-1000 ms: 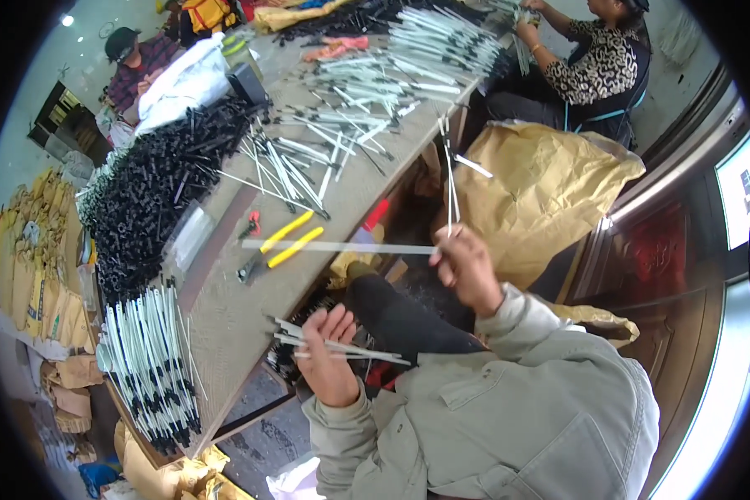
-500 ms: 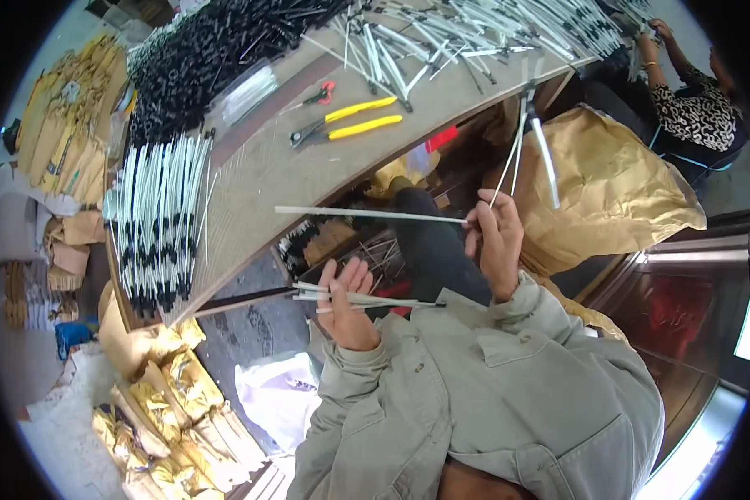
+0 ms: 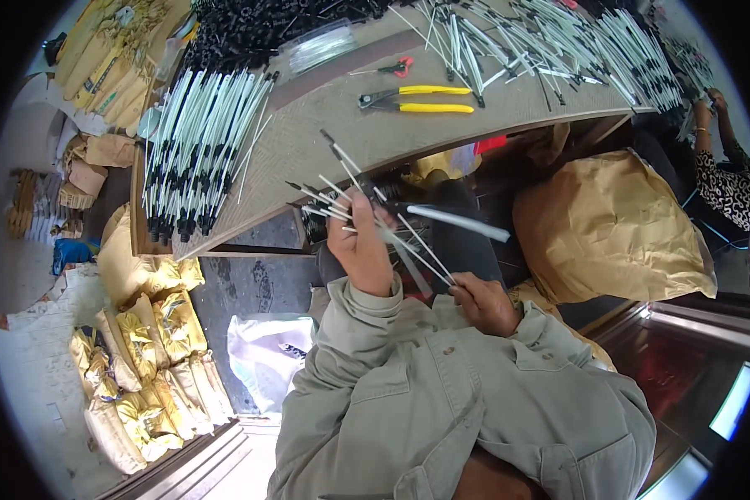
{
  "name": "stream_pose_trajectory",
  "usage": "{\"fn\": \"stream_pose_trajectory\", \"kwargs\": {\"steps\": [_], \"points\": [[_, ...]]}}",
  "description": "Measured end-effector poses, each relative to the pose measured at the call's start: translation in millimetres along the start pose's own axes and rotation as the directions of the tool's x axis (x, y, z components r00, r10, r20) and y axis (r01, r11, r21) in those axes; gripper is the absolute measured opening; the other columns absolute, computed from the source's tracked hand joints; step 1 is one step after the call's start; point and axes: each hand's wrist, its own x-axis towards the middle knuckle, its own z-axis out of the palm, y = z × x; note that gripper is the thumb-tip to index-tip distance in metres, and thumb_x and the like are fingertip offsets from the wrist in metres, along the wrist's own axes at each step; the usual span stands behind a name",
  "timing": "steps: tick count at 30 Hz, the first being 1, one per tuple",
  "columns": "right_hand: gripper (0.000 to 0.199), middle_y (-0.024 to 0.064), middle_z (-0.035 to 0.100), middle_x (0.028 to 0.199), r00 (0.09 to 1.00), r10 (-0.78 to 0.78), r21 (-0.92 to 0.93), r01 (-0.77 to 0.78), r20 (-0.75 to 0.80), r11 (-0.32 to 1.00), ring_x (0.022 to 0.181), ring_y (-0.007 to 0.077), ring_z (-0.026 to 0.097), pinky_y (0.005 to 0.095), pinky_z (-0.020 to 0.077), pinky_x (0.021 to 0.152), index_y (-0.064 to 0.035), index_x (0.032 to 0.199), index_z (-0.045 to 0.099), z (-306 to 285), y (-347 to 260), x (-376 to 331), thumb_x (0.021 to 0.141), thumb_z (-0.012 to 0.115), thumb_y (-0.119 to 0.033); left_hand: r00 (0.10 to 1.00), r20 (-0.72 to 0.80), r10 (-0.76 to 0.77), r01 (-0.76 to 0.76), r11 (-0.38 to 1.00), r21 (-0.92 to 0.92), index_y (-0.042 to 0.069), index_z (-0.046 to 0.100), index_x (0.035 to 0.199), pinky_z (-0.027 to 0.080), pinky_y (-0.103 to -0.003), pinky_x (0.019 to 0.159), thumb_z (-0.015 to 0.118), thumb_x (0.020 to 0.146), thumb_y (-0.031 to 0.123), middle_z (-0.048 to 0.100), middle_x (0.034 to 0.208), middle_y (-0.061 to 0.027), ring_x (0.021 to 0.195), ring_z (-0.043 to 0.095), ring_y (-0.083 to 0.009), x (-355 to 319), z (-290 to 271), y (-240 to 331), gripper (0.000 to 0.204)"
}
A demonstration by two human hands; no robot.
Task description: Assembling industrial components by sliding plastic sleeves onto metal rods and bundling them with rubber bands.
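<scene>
My left hand [image 3: 365,247] is raised near the table's front edge, its fingers closed round a bunch of thin white rods [image 3: 327,200], some with dark tips. My right hand [image 3: 485,304] sits lower and to the right, pinching the near ends of two thin white rods [image 3: 426,248]. These slant up to a black fitting beside my left fingers. A wider white strip [image 3: 462,222], blurred by motion, sticks out to the right from there. Whether my left fingers touch the fitting is hard to tell.
On the table [image 3: 308,125] lie yellow-handled pliers [image 3: 421,98], red-handled scissors [image 3: 392,67], a bundle of white rods with black fittings [image 3: 204,150] and loose ones [image 3: 517,42]. A big brown paper bag [image 3: 612,229] stands right; wrapped packages [image 3: 154,367] lie lower left. A co-worker's arm [image 3: 708,142] shows far right.
My left hand has risen and turned, its fingers closing round the rods. My right hand has dropped, swinging the fitting and white strip over beside my left hand. The whole view has shifted.
</scene>
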Motion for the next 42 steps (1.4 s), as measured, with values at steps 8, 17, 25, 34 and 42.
{"fn": "stream_pose_trajectory", "kwargs": {"steps": [8,17,25,34,42], "points": [[0.021,0.0062,0.061,0.071,0.854,0.012,0.29,-0.191,0.521,0.938,0.055,0.0119,0.059,0.025,0.0478,0.052,0.0012,0.096,0.059,-47.8,-5.3,50.3,0.091,0.05,-0.016,0.989,0.021,-0.15,0.15,0.948,-0.281,0.002,0.048,0.113,0.024,-0.018,0.037,0.046,0.094,0.022,0.041,0.06,0.0025,0.046,0.034,-0.0035,14.0,-39.7,22.0,0.028],[0.033,0.0149,0.063,0.069,0.879,-0.141,-0.406,-0.064,-0.456,0.911,0.061,0.0284,0.06,0.038,0.0461,0.055,-0.0006,0.08,0.065,-163.8,60.0,299.5,0.08,0.059,-0.033,0.997,0.074,0.039,-0.004,0.906,-0.423,0.01,0.036,0.131,0.035,-0.019,0.038,0.042,0.095,0.021,0.047,0.063,-0.0054,0.046,0.04,-0.009,7.2,-45.7,49.7,0.038],[0.033,0.0151,0.066,0.077,0.788,0.073,-0.384,-0.376,-0.611,0.843,0.073,0.0271,0.064,0.0371,0.0481,0.064,-0.006,0.083,0.068,-180.0,82.2,363.5,0.074,0.061,-0.036,0.857,0.515,-0.001,0.23,0.896,-0.379,0.005,0.047,0.095,0.045,-0.049,0.087,0.037,0.096,0.032,0.058,0.086,-0.0176,0.086,0.061,-0.035,-8.8,-47.0,49.5,0.028],[0.015,0.0075,0.063,0.075,0.495,-0.164,0.097,0.46,-0.854,0.883,0.063,0.0106,0.058,0.022,0.0455,0.054,-0.001,0.09,0.052,-198.4,34.1,341.0,0.088,0.054,-0.016,0.74,0.556,-0.379,0.508,0.857,-0.092,-0.002,0.051,0.09,0.045,-0.043,0.09,0.036,0.096,0.029,0.055,0.111,-0.0245,0.101,0.057,-0.0329,-19.2,-24.7,2.5,0.035],[0.011,0.0025,0.052,0.062,0.544,-0.168,0.119,0.452,-0.822,0.884,0.053,0.0068,0.046,0.0198,0.0353,0.049,-0.003,0.083,0.051,-142.6,-67.8,190.5,0.089,0.05,-0.012,0.865,0.31,-0.394,0.447,0.887,-0.119,-0.007,0.039,0.123,0.043,-0.04,0.092,0.035,0.097,0.032,0.051,0.119,-0.0229,0.107,0.054,-0.0311,10.6,-20.3,-15.6,0.048]]}}
